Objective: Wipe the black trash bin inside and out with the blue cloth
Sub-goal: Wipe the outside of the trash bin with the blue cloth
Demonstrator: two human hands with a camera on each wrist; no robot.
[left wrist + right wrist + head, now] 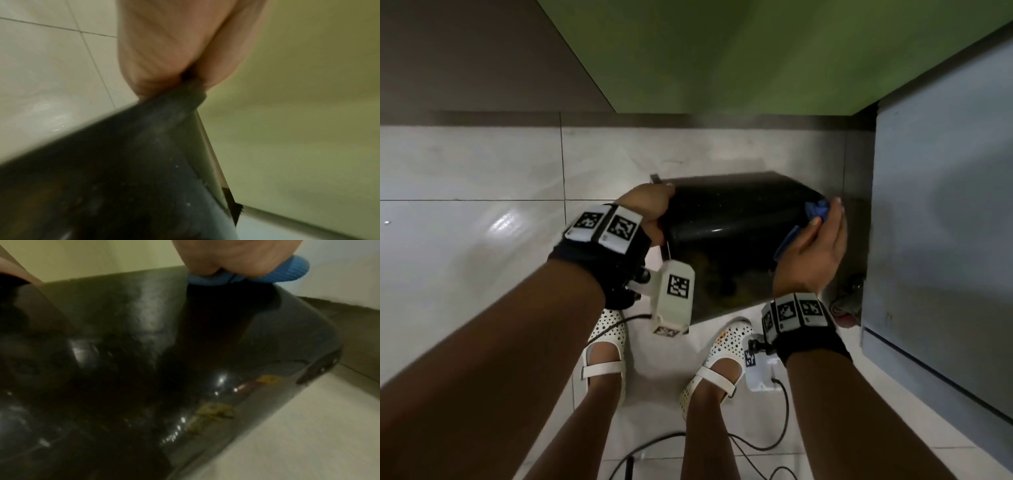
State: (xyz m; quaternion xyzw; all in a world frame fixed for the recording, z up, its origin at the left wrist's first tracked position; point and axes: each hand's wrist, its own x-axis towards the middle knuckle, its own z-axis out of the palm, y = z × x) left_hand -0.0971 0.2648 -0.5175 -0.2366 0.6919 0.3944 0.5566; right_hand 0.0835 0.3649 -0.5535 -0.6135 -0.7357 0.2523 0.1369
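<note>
one black trash bin [726, 236] lies tipped on the pale tiled floor [472, 219], just ahead of the person's two white perforated shoes [604, 356], near a green wall [722, 58] and just beside a grey-blue cabinet [941, 219]. its plastic is glossy and smooth, catching small bright highlights, with rounded corners and a boxy, slightly tapering body. in the right wrist view, a few yellowish-brown dried smears [213, 412] cling to the shiny surface, and fine pale specks dot the plastic in the left wrist view.

the left hand [650, 212] grips the bin's left edge, fingers curled over it and thumb on the near side; the left wrist view shows the palm closing on a dark rim. the right hand [815, 246] presses one blue cloth [816, 210] against the bin's right upper corner, the thumb lying across the cloth and the fingers wrapped round it. the cloth is soft, finely ribbed and bunched into folds, part of it poking out beyond the fingers and part hanging below the palm.

each wrist carries a black strap with white square-patterned markers [606, 226] and a white camera housing. thin black cables [774, 442] loop on the floor between and behind the feet. a small reddish object [846, 308] sits by the cabinet's base, too blurred to name.
</note>
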